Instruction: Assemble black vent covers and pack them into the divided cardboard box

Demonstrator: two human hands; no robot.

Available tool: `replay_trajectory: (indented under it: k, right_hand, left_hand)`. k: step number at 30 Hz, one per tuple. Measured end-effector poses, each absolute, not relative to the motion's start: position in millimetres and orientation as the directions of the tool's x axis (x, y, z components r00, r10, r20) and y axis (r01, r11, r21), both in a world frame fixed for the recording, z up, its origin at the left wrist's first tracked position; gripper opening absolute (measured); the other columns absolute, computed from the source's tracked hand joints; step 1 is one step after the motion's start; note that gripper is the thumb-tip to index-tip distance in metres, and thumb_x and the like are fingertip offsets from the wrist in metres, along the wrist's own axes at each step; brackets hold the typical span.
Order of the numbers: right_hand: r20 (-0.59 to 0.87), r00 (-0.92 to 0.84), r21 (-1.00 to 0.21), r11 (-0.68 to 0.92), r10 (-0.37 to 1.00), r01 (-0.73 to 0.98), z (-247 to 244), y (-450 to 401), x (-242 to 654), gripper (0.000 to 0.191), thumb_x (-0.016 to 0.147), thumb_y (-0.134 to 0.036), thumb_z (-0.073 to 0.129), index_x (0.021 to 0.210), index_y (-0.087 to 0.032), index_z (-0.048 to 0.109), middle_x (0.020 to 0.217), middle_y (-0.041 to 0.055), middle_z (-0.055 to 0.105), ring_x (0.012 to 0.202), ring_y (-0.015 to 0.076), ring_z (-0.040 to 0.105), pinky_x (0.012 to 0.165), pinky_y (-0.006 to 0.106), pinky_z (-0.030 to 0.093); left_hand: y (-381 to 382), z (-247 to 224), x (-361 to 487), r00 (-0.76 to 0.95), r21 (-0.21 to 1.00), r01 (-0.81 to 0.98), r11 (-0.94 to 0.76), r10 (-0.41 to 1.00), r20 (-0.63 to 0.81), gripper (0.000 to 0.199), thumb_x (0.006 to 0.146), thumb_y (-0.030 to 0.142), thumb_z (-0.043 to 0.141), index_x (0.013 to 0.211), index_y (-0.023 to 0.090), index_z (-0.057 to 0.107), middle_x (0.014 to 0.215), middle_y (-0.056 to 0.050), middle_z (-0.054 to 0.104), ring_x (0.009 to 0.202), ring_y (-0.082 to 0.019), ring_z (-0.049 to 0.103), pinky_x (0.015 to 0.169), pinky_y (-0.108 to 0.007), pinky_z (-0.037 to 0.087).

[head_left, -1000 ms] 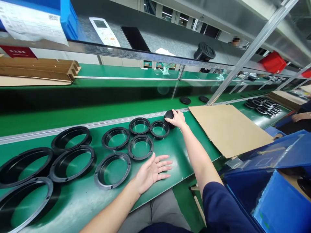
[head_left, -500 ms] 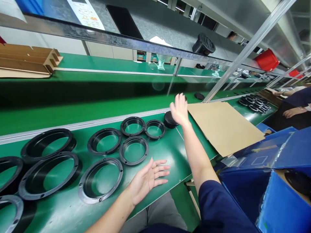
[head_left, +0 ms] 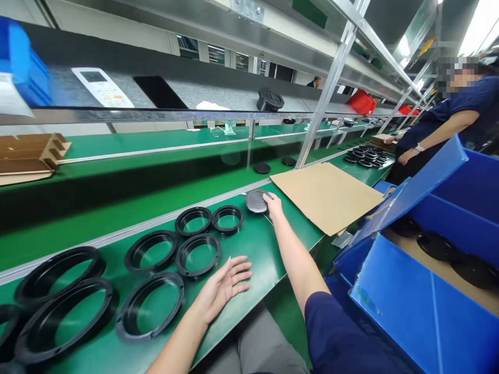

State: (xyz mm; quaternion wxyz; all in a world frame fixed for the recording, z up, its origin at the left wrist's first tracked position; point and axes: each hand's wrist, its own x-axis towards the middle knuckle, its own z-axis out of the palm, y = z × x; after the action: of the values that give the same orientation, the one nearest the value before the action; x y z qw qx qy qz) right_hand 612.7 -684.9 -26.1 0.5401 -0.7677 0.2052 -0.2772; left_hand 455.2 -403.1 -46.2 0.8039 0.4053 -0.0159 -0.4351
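Note:
My right hand (head_left: 274,204) grips the right edge of a round black lid (head_left: 256,201) at the far side of the green table (head_left: 255,249). The lid's flat face points up, and my thumb and fingers pinch its rim. Nearer to me, my left hand (head_left: 226,287) hovers over the table with spread fingers and holds nothing. Left of it lie several black flanged rings, among them a small ring (head_left: 197,255), a larger ring (head_left: 151,306) and a big ring (head_left: 66,319) at the left.
A brown cardboard sheet (head_left: 327,195) lies right of the lid. Blue boxes (head_left: 409,306) with dark round parts stand at the right. Two black discs (head_left: 262,168) sit on the green belt. A metal post (head_left: 327,88) rises behind. A co-worker (head_left: 448,114) stands far right.
My right hand has come down from above and taken hold of the black lid. My left hand stays spread over the table. The view has tilted up and turned right.

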Motion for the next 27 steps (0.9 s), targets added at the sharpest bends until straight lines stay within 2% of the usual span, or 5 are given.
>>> replay_trajectory:
  k: [7, 12, 19, 22, 27]
  right_hand:
    - [0.285, 0.735, -0.958, -0.168, -0.615, 0.231, 11.5, -662.9, 509.3, 0.058, 0.084, -0.05, 0.062, 0.127, -0.01, 0.066, 0.126, 0.0151, 0.071, 0.115, 0.0248, 0.065, 0.106, 0.04, 0.05]
    - [0.188, 0.968, -0.975, -0.15, -0.163, 0.164, -5.4, -603.3, 420.2, 0.053, 0.076, -0.053, 0.079, 0.117, -0.021, 0.075, 0.125, 0.0116, 0.073, 0.117, 0.0316, 0.067, 0.107, 0.048, 0.051]
    - [-0.081, 0.91, -0.994, -0.094, 0.407, -0.047, -40.8, -500.6, 354.2, 0.059, 0.086, -0.062, 0.065, 0.132, -0.026, 0.068, 0.141, 0.0123, 0.064, 0.132, 0.0351, 0.06, 0.095, 0.043, 0.063]
    - [-0.072, 0.804, -0.98, -0.193, 0.59, 0.054, -44.7, -478.9, 354.7, 0.056, 0.087, -0.067, 0.059, 0.127, -0.03, 0.071, 0.142, 0.009, 0.063, 0.127, 0.035, 0.064, 0.096, 0.045, 0.063]
    - [-0.182, 0.849, -0.866, -0.489, 0.495, 0.099, -66.5, -477.0, 385.6, 0.053, 0.07, -0.076, 0.068, 0.101, -0.035, 0.08, 0.116, 0.0091, 0.076, 0.113, 0.0416, 0.07, 0.084, 0.053, 0.066]
  left_hand:
    - [-422.2, -46.8, 417.8, 0.933, 0.999, 0.011, 0.043, -0.361, 0.005, 0.074, 0.083, 0.045, 0.076, 0.146, 0.02, 0.047, 0.145, -0.022, 0.047, 0.129, -0.039, 0.053, 0.108, -0.059, 0.045]
    - [-413.6, 0.0, 365.2, 0.752, 0.563, -0.659, -0.499, -0.446, 0.485, 0.103, 0.069, 0.037, 0.087, 0.159, 0.033, 0.036, 0.171, -0.015, 0.009, 0.152, -0.054, 0.01, 0.118, -0.075, 0.005]
    - [-304.6, 50.2, 267.6, 0.922, 0.432, -0.388, -0.814, -0.332, 0.202, 0.098, 0.063, 0.034, 0.084, 0.154, 0.035, 0.046, 0.161, -0.012, 0.033, 0.147, -0.048, 0.027, 0.103, -0.062, 0.037]
    - [-242.6, 68.6, 195.6, 0.972, 0.573, -0.186, -0.798, -0.062, 0.229, 0.098, 0.059, 0.04, 0.086, 0.151, 0.033, 0.052, 0.148, -0.013, 0.047, 0.133, -0.048, 0.043, 0.106, -0.056, 0.04]
    - [-116.1, 94.8, 77.7, 0.64, 0.636, 0.326, -0.699, 0.659, 0.396, 0.093, 0.07, 0.041, 0.08, 0.154, 0.025, 0.045, 0.146, -0.012, 0.048, 0.135, -0.041, 0.041, 0.12, -0.053, 0.027]
